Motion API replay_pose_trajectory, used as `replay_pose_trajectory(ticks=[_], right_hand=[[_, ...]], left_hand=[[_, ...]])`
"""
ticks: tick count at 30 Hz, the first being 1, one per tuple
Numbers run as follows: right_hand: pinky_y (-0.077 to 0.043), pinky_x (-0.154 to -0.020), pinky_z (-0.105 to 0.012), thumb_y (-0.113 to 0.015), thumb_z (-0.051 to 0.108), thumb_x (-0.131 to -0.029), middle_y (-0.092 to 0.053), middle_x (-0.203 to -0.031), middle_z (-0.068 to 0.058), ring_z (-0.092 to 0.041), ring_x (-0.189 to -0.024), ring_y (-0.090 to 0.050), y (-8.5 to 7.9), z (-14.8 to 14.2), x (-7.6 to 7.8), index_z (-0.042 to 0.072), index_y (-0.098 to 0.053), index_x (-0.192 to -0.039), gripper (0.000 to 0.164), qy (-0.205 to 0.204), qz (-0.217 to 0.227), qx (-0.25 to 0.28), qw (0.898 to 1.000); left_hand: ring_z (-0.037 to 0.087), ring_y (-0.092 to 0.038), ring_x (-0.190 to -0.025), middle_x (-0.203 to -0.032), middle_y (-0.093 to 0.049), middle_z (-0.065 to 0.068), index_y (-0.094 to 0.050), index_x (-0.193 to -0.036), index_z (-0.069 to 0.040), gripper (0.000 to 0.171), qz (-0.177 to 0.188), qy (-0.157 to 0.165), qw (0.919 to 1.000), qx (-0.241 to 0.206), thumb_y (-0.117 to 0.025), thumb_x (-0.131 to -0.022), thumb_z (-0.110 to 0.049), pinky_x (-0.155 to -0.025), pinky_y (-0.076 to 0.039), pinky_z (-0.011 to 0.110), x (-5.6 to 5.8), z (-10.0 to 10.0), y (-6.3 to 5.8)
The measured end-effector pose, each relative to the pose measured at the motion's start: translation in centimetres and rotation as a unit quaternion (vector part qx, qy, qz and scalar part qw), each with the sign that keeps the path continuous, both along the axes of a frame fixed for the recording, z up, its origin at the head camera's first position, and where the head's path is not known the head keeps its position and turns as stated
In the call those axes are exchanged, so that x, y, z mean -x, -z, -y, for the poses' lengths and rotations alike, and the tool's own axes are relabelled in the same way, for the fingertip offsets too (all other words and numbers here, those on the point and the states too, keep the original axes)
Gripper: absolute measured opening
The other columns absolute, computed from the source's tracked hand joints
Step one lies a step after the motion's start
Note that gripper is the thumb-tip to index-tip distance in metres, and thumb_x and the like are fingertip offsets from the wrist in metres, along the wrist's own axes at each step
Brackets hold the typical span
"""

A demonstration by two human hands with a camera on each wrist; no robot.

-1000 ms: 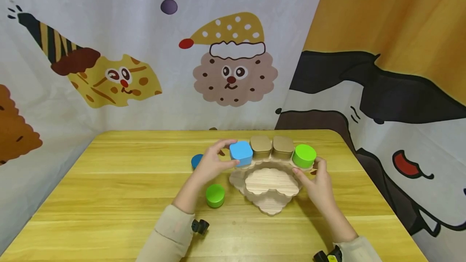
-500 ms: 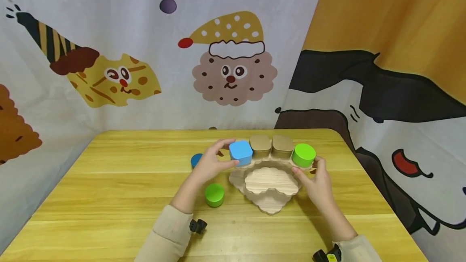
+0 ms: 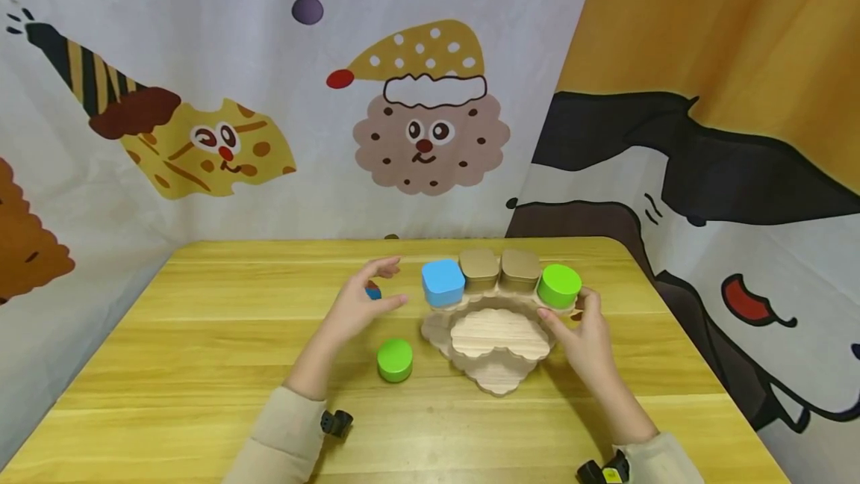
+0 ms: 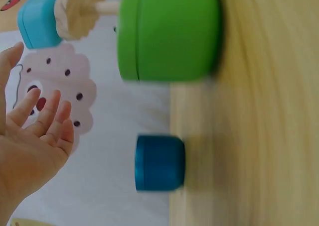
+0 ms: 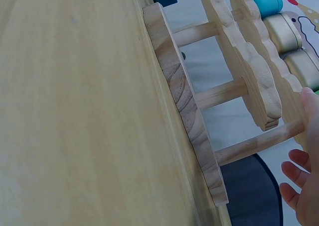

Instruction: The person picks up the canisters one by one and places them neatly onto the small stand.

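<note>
A tiered wooden stand (image 3: 500,334) with scalloped shelves on round posts stands on the table. Along its top tier sit a light blue rounded block (image 3: 443,282), two gold-brown blocks (image 3: 520,270) and a green round block (image 3: 560,285). My left hand (image 3: 352,308) is apart from the light blue block, fingers spread and holding nothing, and partly covers a dark blue block (image 4: 160,163) behind it. My right hand (image 3: 584,338) grips the right end of the top tier beside the green block, its thumb (image 5: 308,97) at the tier's edge; the lower fingers curl loosely.
Another green round block (image 3: 395,360) rests on the table (image 3: 201,364) left of the stand, below my left hand. A printed curtain (image 3: 255,81) hangs right behind the table's far edge.
My left hand has let go of the light blue block and moved left, its fingers opening. The block stays on the top tier. My right hand keeps its place.
</note>
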State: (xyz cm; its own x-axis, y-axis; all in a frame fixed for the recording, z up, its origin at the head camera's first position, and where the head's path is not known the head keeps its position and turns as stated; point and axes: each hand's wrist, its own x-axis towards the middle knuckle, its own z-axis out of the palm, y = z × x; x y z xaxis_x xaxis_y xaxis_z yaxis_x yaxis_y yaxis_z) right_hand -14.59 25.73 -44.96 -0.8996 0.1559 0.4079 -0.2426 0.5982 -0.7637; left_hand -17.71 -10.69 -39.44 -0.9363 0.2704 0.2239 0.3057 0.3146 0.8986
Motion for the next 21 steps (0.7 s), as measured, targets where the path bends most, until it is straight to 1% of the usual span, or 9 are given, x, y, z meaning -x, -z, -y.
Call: replay_pose_trajectory(ticks=[3, 4, 5, 8, 10, 13, 16, 21], right_hand=[[-0.036, -0.078, -0.045, -0.078, 0.019, -0.082, -0.052, -0.109, -0.020, -0.025, -0.092, -0.046, 0.0, 0.0, 0.0, -0.005, -0.037, -0.129, 0.067, -0.002, -0.002, 0.004, 1.000], [-0.035, -0.079, -0.045, -0.078, 0.019, -0.082, -0.051, -0.109, -0.020, -0.025, -0.092, -0.046, 0.0, 0.0, 0.0, -0.005, -0.037, -0.129, 0.067, -0.002, -0.002, 0.005, 1.000], [-0.035, -0.079, -0.045, -0.077, 0.019, -0.082, -0.051, -0.109, -0.020, -0.024, -0.092, -0.046, -0.1, 0.0, 0.0, -0.005, -0.037, -0.129, 0.067, -0.003, -0.001, 0.006, 1.000], [-0.035, -0.078, -0.045, -0.077, 0.020, -0.083, -0.052, -0.109, -0.020, -0.025, -0.092, -0.046, -0.1, 0.0, 0.0, -0.005, -0.036, -0.130, 0.067, -0.001, 0.002, 0.005, 1.000], [-0.035, -0.078, -0.045, -0.077, 0.021, -0.083, -0.052, -0.110, -0.020, -0.028, -0.091, -0.046, -0.1, 0.1, 0.0, -0.005, -0.036, -0.130, 0.068, 0.000, 0.007, 0.005, 1.000], [-0.035, -0.077, -0.045, -0.077, 0.021, -0.083, -0.051, -0.110, -0.020, -0.029, -0.092, -0.046, 0.0, 0.1, -0.1, -0.005, -0.036, -0.130, 0.068, 0.001, 0.008, 0.005, 1.000], [-0.035, -0.077, -0.045, -0.077, 0.021, -0.083, -0.051, -0.109, -0.020, -0.029, -0.091, -0.046, 0.0, 0.1, -0.1, -0.005, -0.036, -0.130, 0.068, 0.001, 0.008, 0.006, 1.000], [-0.036, -0.077, -0.045, -0.078, 0.021, -0.082, -0.051, -0.106, -0.019, -0.028, -0.090, -0.047, 0.0, 0.1, 0.0, -0.004, -0.037, -0.129, 0.067, 0.004, 0.008, 0.002, 1.000]], left_hand=[[0.036, -0.046, -0.119, -0.126, -0.055, 0.017, -0.048, -0.138, -0.003, 0.060, 0.006, -0.002, 0.9999, 0.011, -0.074, -0.085, -0.013, -0.096, -0.036, 0.052, -0.9, 0.8, -1.1], [0.036, -0.046, -0.119, -0.126, -0.056, 0.015, -0.048, -0.138, -0.004, 0.060, 0.005, -0.003, 0.9999, 0.015, -0.074, -0.085, -0.016, -0.096, -0.036, 0.052, -0.9, 1.2, -0.9], [0.033, -0.046, -0.119, -0.127, -0.056, 0.013, -0.048, -0.138, -0.007, 0.060, 0.004, -0.007, 0.9998, 0.019, -0.074, -0.085, -0.020, -0.096, -0.036, 0.052, -0.6, 1.6, -0.3], [0.029, -0.047, -0.119, -0.127, -0.057, 0.009, -0.049, -0.138, -0.012, 0.063, -0.005, -0.016, 0.9993, 0.033, -0.076, -0.084, -0.027, -0.095, -0.036, 0.052, 0.3, 2.8, 1.6], [0.028, -0.047, -0.120, -0.128, -0.056, 0.007, -0.050, -0.138, -0.015, 0.064, -0.010, -0.022, 0.9988, 0.043, -0.077, -0.082, -0.029, -0.096, -0.035, 0.055, 1.0, 3.6, 2.9], [0.031, -0.046, -0.122, -0.131, -0.055, 0.009, -0.049, -0.138, -0.011, 0.064, -0.011, -0.026, 0.9976, 0.063, -0.077, -0.082, -0.024, -0.097, -0.033, 0.056, 1.1, 4.4, 3.3], [0.034, -0.044, -0.124, -0.133, -0.053, 0.011, -0.049, -0.138, -0.008, 0.064, -0.011, -0.026, 0.9969, 0.073, -0.078, -0.082, -0.020, -0.100, -0.031, 0.058, 1.4, 5.1, 3.7], [0.037, -0.042, -0.126, -0.136, -0.050, 0.017, -0.047, -0.139, -0.004, 0.068, -0.001, -0.021, 0.9962, 0.085, -0.079, -0.081, -0.019, -0.102, -0.030, 0.060, 1.8, 6.0, 4.2]])
